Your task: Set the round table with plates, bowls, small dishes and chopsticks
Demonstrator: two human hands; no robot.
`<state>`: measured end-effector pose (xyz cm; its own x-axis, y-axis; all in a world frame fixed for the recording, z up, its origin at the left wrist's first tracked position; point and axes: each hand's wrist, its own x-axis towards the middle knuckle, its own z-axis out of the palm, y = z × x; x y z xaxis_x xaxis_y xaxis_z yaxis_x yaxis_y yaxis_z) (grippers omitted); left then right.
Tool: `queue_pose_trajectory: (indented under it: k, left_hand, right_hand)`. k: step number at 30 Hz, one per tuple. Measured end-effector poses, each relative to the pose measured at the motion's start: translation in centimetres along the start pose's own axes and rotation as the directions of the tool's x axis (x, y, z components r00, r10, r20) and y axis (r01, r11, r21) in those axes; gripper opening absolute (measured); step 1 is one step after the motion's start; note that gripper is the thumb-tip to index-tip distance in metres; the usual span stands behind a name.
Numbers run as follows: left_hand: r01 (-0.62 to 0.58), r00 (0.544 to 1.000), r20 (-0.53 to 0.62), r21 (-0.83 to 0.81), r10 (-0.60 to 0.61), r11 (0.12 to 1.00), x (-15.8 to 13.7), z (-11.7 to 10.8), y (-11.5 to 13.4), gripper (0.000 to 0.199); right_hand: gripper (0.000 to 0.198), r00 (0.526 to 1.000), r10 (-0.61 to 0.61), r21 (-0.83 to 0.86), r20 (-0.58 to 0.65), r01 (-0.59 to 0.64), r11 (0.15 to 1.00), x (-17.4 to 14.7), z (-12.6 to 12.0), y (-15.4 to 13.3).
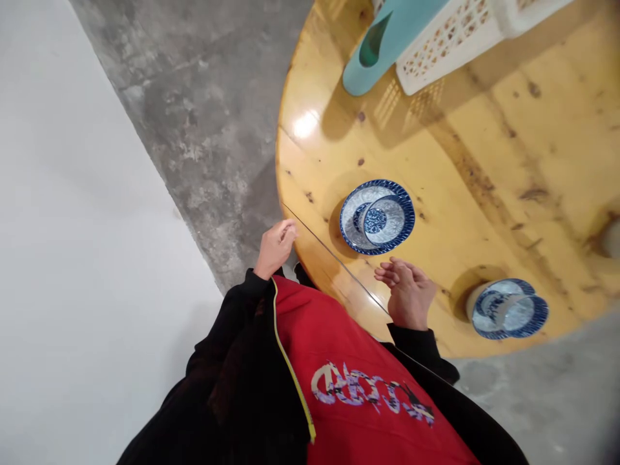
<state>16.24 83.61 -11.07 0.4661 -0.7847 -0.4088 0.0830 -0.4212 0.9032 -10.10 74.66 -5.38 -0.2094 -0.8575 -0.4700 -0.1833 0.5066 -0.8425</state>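
Observation:
My left hand [278, 245] hovers by the rounded table edge, its fingers curled together and nothing visible in them. Over the near part of the table is my right hand [408, 292], palm partly turned inward, fingers apart and holding nothing. Just beyond its fingertips, not touched, sits a blue-and-white patterned bowl [349, 223] with a smaller bowl [387, 219] of similar pattern tilted inside it. To the right of that hand stands another pair of nested blue-and-white bowls [489, 310].
The round, varnished wooden table [465, 213] has a dark seam near its front edge. At the back stand a light-blue plastic holder [358, 74] with a cutout and a white perforated basket [450, 48]. A pale round object [612, 239] is cut off at the right.

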Motion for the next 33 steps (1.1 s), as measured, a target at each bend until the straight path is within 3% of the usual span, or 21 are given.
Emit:
queue_pose_trajectory:
  k: [5,12,33]
  left_hand:
    - [0.020,0.998,-0.051,-0.037,-0.022,0.999,0.2,-1.8,-0.2,0.025]
    - [0.028,0.999,-0.039,-0.023,-0.029,0.999,0.4,-1.6,0.0,0.023]
    - [0.041,0.998,-0.041,-0.014,-0.041,0.999,0.9,-2.6,0.0,0.027]
  right_hand:
    - [0.042,1.000,0.008,0.017,0.017,-0.008,1.000,0.3,1.4,-0.6]
    - [0.041,0.998,0.015,0.027,0.054,-0.017,1.000,1.7,3.0,-0.1]
    - [0.047,0.998,0.025,0.080,0.052,-0.029,0.996,1.6,3.8,-0.1]
